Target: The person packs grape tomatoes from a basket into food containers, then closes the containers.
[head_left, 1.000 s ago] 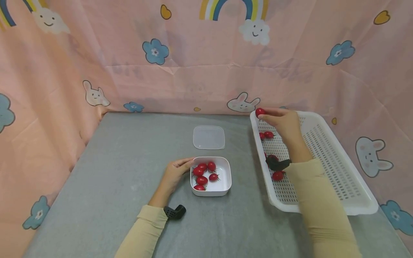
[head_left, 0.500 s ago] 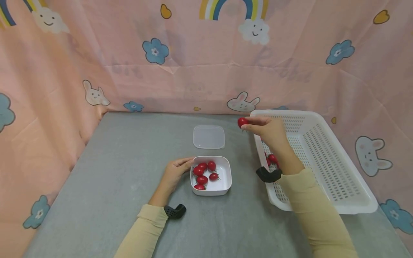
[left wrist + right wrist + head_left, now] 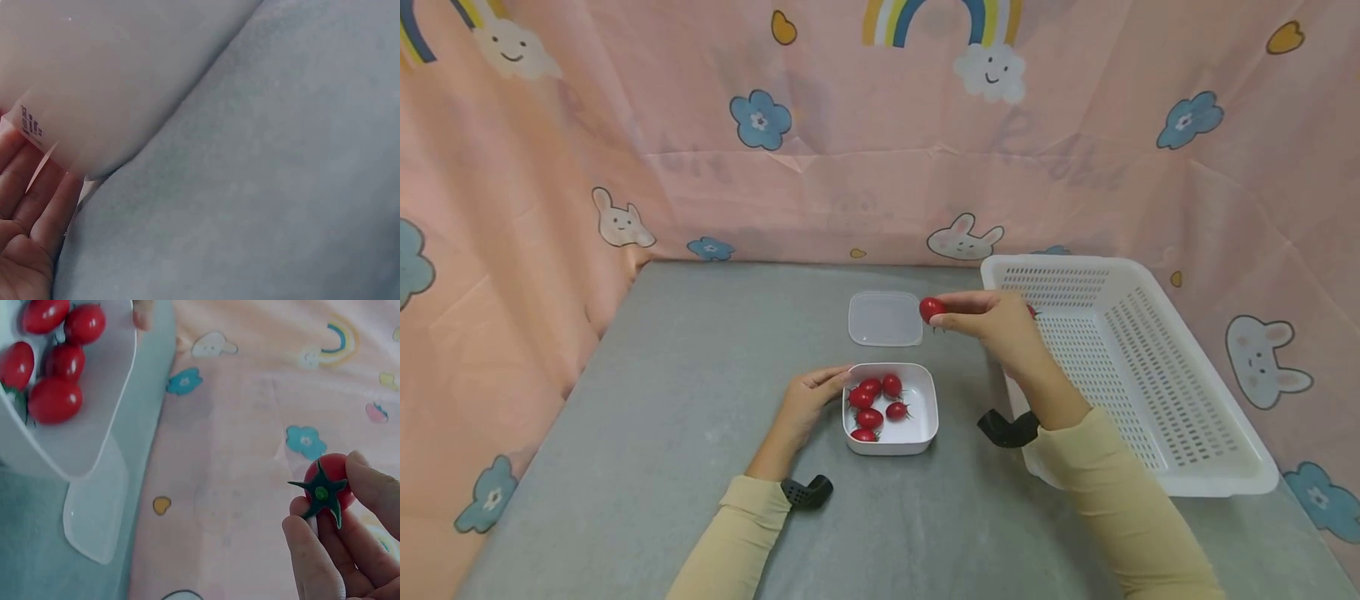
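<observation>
A red tomato (image 3: 932, 310) is pinched between the right hand's (image 3: 1011, 333) thumb and fingers, raised above the worktop (image 3: 700, 358) at 1 o'clock from the white box (image 3: 919, 427). The left hand (image 3: 801, 408) touches the box's 10 o'clock corner, fingers nearly straight. Other tomatoes (image 3: 869, 419) lie inside the box. A see-through lid (image 3: 885, 318) lies at its 12 o'clock; a white basket (image 3: 1138, 358) stands at 3 o'clock, a pink cloth (image 3: 850, 175) behind.
</observation>
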The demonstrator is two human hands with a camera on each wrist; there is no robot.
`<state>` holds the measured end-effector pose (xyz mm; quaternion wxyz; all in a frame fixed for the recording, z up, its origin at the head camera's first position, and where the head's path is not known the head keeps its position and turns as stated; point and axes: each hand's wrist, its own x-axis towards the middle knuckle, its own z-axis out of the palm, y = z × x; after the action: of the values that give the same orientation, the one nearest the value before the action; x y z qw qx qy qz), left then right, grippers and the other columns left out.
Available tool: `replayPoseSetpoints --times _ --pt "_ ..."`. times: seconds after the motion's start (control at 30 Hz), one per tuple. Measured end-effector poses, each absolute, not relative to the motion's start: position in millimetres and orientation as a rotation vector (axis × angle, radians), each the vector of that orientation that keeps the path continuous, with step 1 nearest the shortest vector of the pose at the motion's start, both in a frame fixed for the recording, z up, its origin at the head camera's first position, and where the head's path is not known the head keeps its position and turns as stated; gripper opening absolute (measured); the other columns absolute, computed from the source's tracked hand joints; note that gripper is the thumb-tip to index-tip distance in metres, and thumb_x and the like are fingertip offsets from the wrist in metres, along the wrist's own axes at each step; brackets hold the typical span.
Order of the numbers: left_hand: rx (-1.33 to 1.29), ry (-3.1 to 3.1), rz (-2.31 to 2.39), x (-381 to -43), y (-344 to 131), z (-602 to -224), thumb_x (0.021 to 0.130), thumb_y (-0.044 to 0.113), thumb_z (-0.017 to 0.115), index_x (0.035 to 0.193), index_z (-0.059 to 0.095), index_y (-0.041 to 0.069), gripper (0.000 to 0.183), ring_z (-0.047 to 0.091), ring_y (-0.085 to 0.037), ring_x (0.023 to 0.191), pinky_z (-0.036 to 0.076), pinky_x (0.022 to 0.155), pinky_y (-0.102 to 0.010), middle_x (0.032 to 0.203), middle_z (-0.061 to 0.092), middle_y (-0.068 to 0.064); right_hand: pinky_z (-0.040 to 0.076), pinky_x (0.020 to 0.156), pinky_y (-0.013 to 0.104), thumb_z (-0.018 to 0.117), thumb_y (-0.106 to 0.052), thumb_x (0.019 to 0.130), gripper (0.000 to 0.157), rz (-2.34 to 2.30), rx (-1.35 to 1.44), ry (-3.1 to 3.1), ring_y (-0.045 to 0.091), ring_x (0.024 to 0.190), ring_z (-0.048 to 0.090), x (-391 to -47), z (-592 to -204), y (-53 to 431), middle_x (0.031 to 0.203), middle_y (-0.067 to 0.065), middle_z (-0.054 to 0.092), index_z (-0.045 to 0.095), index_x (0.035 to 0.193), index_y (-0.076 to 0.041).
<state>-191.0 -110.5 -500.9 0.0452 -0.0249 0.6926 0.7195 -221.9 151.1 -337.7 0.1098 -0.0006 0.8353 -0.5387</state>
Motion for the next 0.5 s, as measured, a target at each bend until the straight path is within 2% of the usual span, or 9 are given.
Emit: replayPoseSetpoints --times 0.23,0.5 --pt "-0.076 2.107 2.205 -191 -110 -500 0.093 0.012 0.067 0.117 0.069 -0.007 0.03 0.067 -0.001 0.093 0.054 0.087 -0.023 0.118 0.072 -0.017 0.041 0.109 0.054 0.078 -0.038 0.085 0.045 -1.543 -0.022 2.432 0.026 0.121 0.058 -208 -338 142 0.121 0.009 0.072 0.071 0.124 -0.016" --pt "-0.07 2.11 2.202 -191 -110 -501 0.094 0.012 0.067 0.116 0.069 -0.007 0.03 0.067 -0.001 0.094 0.054 0.087 -0.022 0.12 0.07 -0.02 0.048 0.105 0.049 0.08 -0.036 0.084 0.045 -1.581 -0.091 2.444 0.024 0.113 0.065 -198 -341 136 0.121 0.009 0.072 0.072 0.122 -0.014"
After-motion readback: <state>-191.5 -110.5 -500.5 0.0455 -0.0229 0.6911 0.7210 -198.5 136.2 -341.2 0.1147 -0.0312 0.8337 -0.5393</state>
